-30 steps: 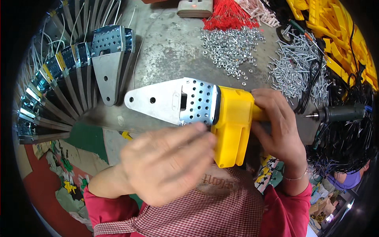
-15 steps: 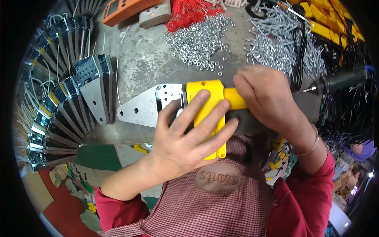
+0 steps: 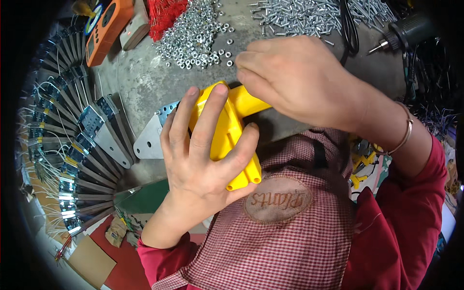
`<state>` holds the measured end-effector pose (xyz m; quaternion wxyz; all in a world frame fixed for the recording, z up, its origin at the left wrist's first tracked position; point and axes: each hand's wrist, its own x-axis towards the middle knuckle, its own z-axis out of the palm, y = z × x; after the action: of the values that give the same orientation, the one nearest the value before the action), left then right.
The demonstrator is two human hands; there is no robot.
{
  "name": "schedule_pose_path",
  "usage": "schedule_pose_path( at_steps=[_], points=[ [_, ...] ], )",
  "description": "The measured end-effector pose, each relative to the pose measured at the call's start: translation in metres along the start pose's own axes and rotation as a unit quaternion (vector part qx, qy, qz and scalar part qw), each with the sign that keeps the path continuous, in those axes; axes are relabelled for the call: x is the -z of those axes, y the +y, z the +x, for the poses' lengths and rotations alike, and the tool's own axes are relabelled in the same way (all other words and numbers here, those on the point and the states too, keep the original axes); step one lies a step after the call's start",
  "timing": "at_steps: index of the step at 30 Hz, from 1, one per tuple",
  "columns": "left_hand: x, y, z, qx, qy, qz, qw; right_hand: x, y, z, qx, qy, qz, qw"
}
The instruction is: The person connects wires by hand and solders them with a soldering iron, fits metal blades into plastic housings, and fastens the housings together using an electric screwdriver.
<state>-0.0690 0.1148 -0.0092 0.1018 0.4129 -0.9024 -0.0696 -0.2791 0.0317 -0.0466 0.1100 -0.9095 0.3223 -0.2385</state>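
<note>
Yellow plastic housing [image 3: 226, 130], fitted on a metal plate [image 3: 150, 140], is grasped by both hands: left [image 3: 203, 159], right [image 3: 295, 79].

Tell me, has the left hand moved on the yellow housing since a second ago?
Yes. The left hand slid off the housing's lower end and now wraps the yellow housing itself, closer to the metal plate.

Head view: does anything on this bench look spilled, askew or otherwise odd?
Nothing stands out. The nuts and screws lie in loose heaps; both hands, left hand and right hand, grip the yellow housing.
</note>
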Motion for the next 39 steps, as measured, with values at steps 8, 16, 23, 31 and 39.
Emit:
schedule_pose_path(
  at_steps=[8,16,23,31,39],
  points=[
    [0.001,-0.004,0.002,-0.019,-0.004,-0.003,1.0,-0.001,-0.007,-0.002,-0.053,0.056,-0.028,0.997],
    [-0.001,-0.007,-0.002,-0.061,-0.008,0.05,0.997,0.071,0.052,-0.009,-0.145,-0.055,-0.104,0.982],
    [-0.018,0.014,0.011,-0.05,0.041,0.018,0.998,0.055,0.077,0.012,-0.128,-0.001,-0.105,0.986],
    [-0.018,0.018,0.01,-0.024,0.04,-0.005,0.999,0.069,0.076,0.022,-0.283,0.017,0.098,0.954],
    [-0.016,0.022,0.01,-0.01,0.028,-0.033,0.999,0.073,0.078,0.025,-0.327,-0.016,0.244,0.913]
  ],
)
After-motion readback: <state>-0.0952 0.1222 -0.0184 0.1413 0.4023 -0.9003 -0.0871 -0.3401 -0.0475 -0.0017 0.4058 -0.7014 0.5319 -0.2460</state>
